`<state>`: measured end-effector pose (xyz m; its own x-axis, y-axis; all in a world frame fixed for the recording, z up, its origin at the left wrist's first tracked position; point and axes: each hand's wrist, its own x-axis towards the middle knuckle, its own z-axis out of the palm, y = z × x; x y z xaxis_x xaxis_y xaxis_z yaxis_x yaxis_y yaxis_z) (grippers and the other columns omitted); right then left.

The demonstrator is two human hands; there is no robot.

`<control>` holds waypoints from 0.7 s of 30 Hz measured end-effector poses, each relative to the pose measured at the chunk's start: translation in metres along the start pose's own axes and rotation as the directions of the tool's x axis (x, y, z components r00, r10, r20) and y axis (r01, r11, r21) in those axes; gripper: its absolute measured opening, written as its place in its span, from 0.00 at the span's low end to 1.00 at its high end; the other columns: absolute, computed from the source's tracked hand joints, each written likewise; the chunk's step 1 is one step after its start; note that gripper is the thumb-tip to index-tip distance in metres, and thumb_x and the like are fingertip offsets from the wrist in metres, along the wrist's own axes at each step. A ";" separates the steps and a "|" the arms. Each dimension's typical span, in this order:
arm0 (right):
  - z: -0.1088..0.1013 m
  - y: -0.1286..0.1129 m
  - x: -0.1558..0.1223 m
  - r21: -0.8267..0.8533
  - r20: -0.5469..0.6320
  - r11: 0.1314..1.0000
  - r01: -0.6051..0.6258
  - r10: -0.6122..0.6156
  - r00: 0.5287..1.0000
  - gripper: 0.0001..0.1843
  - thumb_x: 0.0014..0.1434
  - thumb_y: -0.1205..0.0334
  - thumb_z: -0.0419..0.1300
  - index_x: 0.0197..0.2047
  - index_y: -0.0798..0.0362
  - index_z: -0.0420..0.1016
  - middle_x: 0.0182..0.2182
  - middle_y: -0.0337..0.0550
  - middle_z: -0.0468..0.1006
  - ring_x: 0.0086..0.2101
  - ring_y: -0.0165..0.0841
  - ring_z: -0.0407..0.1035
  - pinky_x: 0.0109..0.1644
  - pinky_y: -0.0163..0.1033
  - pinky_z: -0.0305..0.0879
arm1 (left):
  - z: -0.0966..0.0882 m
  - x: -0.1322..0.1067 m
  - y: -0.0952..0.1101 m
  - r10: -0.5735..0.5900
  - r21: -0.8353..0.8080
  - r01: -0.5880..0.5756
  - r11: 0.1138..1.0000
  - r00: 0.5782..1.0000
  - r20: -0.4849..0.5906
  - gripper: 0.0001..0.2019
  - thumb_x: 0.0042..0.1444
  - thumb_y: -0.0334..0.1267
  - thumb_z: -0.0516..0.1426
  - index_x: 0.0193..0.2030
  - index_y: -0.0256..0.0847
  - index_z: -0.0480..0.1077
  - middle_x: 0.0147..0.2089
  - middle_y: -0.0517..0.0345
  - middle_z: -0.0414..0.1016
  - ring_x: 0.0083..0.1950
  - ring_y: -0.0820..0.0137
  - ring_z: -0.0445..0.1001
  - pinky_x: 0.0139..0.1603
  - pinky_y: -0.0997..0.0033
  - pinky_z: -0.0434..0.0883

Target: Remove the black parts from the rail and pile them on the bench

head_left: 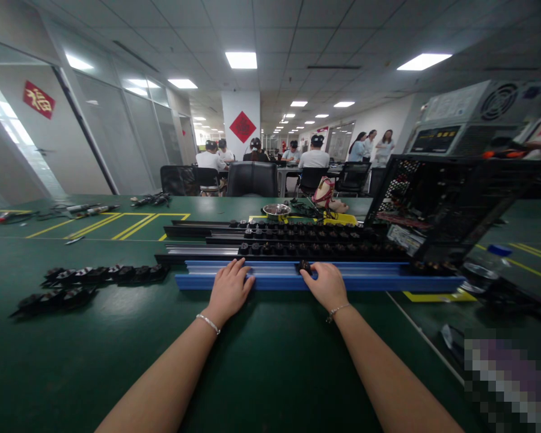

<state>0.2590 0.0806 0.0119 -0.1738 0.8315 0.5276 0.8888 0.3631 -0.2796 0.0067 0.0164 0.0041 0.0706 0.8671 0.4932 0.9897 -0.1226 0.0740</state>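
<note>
A long blue rail (379, 278) lies across the green table in front of me. My left hand (229, 288) rests on its near edge, fingers together and laid flat over the rail. My right hand (327, 282) pinches a small black part (304, 266) against the top of the blue rail. Behind the blue rail lie black rails (297, 248) lined with several black round parts. Each wrist wears a thin bracelet.
Two rows of loose black parts (94, 275) lie at the left. An open black computer case (451, 204) stands at the right, a plastic bottle (482, 267) beside it. A metal bowl (276, 210) and tools (90, 209) sit farther back. People sit and stand beyond.
</note>
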 end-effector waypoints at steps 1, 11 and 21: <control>0.001 -0.001 0.000 0.001 0.004 1.000 0.014 -0.014 1.000 0.15 0.56 0.50 0.53 0.29 0.52 0.71 0.30 0.45 0.76 0.37 0.38 0.67 0.44 0.41 0.56 | 0.000 0.000 0.000 0.000 0.000 0.000 1.000 1.000 0.000 0.21 0.61 0.49 0.42 0.52 0.46 0.67 0.63 0.55 0.62 0.64 0.60 0.57 0.58 0.54 0.60; -0.001 -0.006 0.000 -0.004 0.046 1.000 0.028 -0.028 0.999 0.14 0.57 0.52 0.53 0.32 0.53 0.72 0.31 0.45 0.76 0.37 0.37 0.67 0.46 0.41 0.56 | 0.001 0.000 0.001 0.000 0.018 0.000 1.000 1.000 -0.010 0.20 0.61 0.48 0.43 0.52 0.46 0.68 0.62 0.55 0.63 0.64 0.61 0.58 0.58 0.55 0.61; -0.005 -0.011 0.000 0.023 0.088 0.998 0.050 -0.052 0.995 0.14 0.58 0.55 0.51 0.34 0.53 0.73 0.34 0.45 0.77 0.39 0.36 0.67 0.49 0.41 0.55 | 0.001 -0.001 0.000 -0.008 0.004 0.008 1.000 1.000 -0.020 0.21 0.61 0.48 0.43 0.55 0.45 0.65 0.62 0.56 0.63 0.63 0.61 0.58 0.58 0.55 0.60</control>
<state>0.2509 0.0740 0.0187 -0.2559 0.8453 0.4690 0.8692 0.4136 -0.2711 0.0072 0.0164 0.0027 0.0603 0.8581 0.5100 0.9907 -0.1138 0.0744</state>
